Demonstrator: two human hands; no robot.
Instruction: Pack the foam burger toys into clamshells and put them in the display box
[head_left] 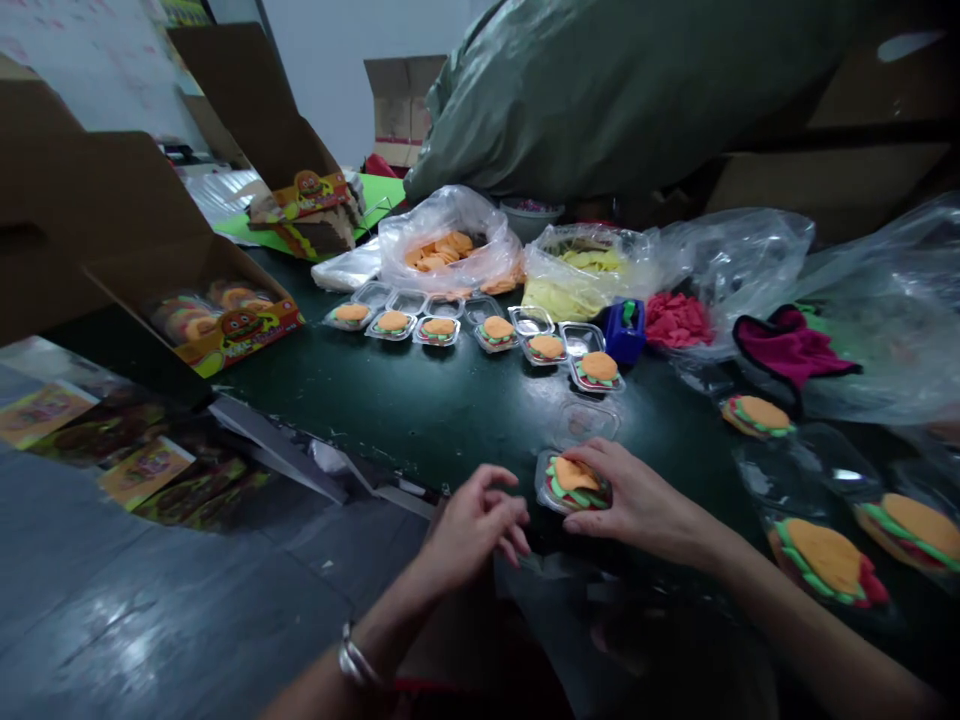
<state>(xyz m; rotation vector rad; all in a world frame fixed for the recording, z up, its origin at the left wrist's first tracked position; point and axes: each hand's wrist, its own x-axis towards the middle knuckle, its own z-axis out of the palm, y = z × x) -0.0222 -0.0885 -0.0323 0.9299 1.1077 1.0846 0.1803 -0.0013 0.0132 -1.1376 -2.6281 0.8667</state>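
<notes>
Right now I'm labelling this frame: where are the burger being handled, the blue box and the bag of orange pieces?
burger [574,476]: head view, on its orange top.
blue box [625,334]: head view, front face.
orange bag [442,250]: head view, on the orange pieces inside.

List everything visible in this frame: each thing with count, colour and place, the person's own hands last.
burger candy tray: one, clear with orange, green and red layers, near table edge under the right hand
filled trays in a row: about seven, clear, mid-table
loose burger candies: about three, orange-green-red, right side
bag of orange pieces: one, clear plastic, behind the row
bag of yellow pieces: one, clear plastic, beside it
red pieces: one pile, right of a blue holder
display box: one, brown and yellow, left
table: dark green
other person's sleeve: grey-green, top
left hand: empty, beside the tray
right hand: fingers on the tray
</notes>
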